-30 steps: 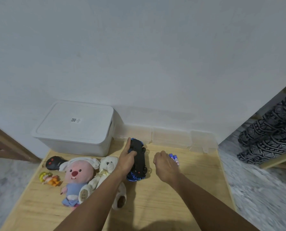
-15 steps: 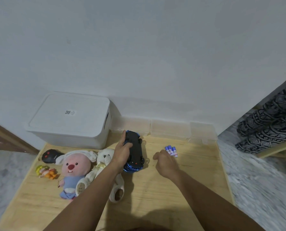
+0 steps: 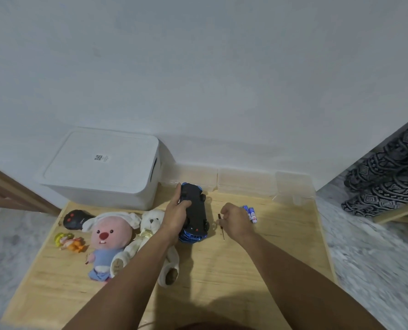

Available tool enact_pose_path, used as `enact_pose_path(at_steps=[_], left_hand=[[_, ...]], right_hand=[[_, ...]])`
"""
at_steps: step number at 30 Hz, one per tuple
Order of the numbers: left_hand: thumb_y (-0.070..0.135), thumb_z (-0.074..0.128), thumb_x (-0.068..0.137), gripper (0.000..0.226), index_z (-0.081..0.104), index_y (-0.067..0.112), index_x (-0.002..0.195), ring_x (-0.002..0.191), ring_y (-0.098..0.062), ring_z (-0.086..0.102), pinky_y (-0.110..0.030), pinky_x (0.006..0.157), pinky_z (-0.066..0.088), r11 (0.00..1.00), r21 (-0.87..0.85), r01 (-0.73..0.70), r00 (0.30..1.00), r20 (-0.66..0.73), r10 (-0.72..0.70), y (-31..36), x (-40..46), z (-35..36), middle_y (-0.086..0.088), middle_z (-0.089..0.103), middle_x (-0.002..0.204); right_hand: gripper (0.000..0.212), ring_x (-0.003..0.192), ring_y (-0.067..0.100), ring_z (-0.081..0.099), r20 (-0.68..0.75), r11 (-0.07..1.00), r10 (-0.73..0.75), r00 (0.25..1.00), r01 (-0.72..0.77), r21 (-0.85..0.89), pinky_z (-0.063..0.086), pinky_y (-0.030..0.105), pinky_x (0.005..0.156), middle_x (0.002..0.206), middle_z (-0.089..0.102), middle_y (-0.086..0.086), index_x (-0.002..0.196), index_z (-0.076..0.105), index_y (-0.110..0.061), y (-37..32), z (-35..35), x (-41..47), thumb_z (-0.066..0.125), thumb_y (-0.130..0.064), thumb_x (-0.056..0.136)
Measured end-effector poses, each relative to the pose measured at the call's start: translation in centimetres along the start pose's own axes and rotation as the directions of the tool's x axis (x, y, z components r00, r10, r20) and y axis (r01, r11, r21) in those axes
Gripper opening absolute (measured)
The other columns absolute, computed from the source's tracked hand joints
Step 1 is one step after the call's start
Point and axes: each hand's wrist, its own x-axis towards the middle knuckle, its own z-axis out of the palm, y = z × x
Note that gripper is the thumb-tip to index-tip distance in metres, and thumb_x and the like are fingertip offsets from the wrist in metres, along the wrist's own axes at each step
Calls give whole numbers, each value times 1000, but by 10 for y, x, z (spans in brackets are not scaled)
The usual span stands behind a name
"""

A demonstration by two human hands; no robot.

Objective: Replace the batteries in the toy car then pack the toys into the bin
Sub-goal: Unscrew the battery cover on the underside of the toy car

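Note:
A blue toy car (image 3: 194, 210) lies upside down on the wooden table (image 3: 222, 270), its black underside up. My left hand (image 3: 175, 215) grips its left side, index finger along the body. My right hand (image 3: 236, 219) pinches a small screwdriver (image 3: 221, 227) just right of the car, tip pointing down toward the table. Blue batteries (image 3: 251, 213) lie behind that hand. The white bin (image 3: 103, 170) stands at the back left with its lid on.
Left of the car lie a white teddy bear (image 3: 150, 236), a pink plush (image 3: 107, 239), a black remote (image 3: 75, 219) and a small orange figure (image 3: 70, 241). Clear plastic boxes (image 3: 245, 181) line the back wall. Patterned fabric (image 3: 388, 182) hangs at the right.
My right hand has drawn back from the batteries and now holds a small screwdriver beside the car. My left hand keeps its grip on the car.

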Motion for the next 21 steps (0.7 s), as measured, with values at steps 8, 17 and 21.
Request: enact_pose_path(at_steps=[8, 17, 21], left_hand=[[19, 33, 101, 52, 27, 39, 149, 109, -27, 59, -47, 95, 51, 995, -90, 35, 999, 11, -34, -6, 3, 1, -3, 54, 134], [16, 32, 99, 54, 34, 41, 146, 111, -29, 59, -48, 97, 49, 992, -118, 42, 996, 89, -31, -7, -4, 9, -4, 60, 127], [16, 35, 99, 51, 40, 44, 142, 113, -27, 58, -44, 96, 51, 990, -135, 40, 993, 116, -25, -8, -5, 10, -7, 59, 129]], right_hand=[[20, 96, 20, 64, -87, 993, -37, 996, 46, 112, 46, 20, 77, 106, 70, 10, 109, 66, -5, -3, -9, -4, 60, -12, 91], [23, 89, 7, 60, -196, 940, -221, 955, 262, 217, 48, 19, 84, 103, 68, 0, 106, 70, -14, -47, -21, -10, 55, -6, 90], [26, 102, 16, 60, -126, 944, -309, 943, 320, 79, 49, 31, 93, 110, 63, 2, 114, 68, -18, -56, -19, -7, 58, -12, 91]])
